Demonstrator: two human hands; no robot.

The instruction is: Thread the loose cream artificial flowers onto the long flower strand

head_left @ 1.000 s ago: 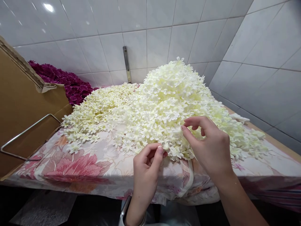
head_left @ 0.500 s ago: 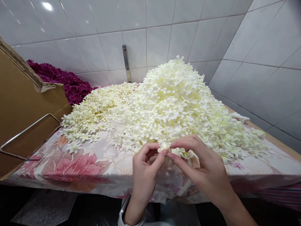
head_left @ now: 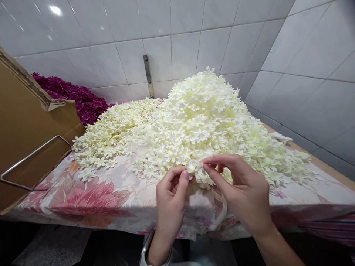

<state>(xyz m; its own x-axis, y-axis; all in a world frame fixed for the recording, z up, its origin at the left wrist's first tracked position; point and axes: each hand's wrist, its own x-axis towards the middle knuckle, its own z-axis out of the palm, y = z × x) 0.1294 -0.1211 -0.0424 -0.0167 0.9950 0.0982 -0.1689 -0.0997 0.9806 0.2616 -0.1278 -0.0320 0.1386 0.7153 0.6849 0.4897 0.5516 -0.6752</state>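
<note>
Pinching 1 small white flower with pale, rounded petals (head_left: 192,169) between both bare hands, right in front of the big pile. Left hand (head_left: 170,195): thumb and index pressed together at the flower's left edge, other fingers curled behind. Right hand (head_left: 245,190): thumb and index tips nearly meeting on the petal edge at the flower's right side, rest of the hand arched. Flower sits at the grip, held just above the table edge; stem end hidden, can't tell its shape.

Directly behind the grip: tall heaped mound of white flowers with yellow-green tints (head_left: 205,118), running down to the right of it too. Left of the grip and farther back: lower, flatter spread of small cream flowers (head_left: 122,123), joining the mound. 1 white flower (head_left: 87,174) lies near that spread's front, left of the grip. Under all of it: white cloth printed with pink and orange blossoms (head_left: 94,197), hanging over the front edge below the grip.

Far left of the grip: brown corrugated cardboard panel (head_left: 27,118), bent thin metal wire (head_left: 30,155) in front of it, heap of deep purple flowers (head_left: 72,94) behind. Beyond the grip, back: glossy white tiled wall (head_left: 185,51) with 1 narrow upright metal strip (head_left: 148,75).
</note>
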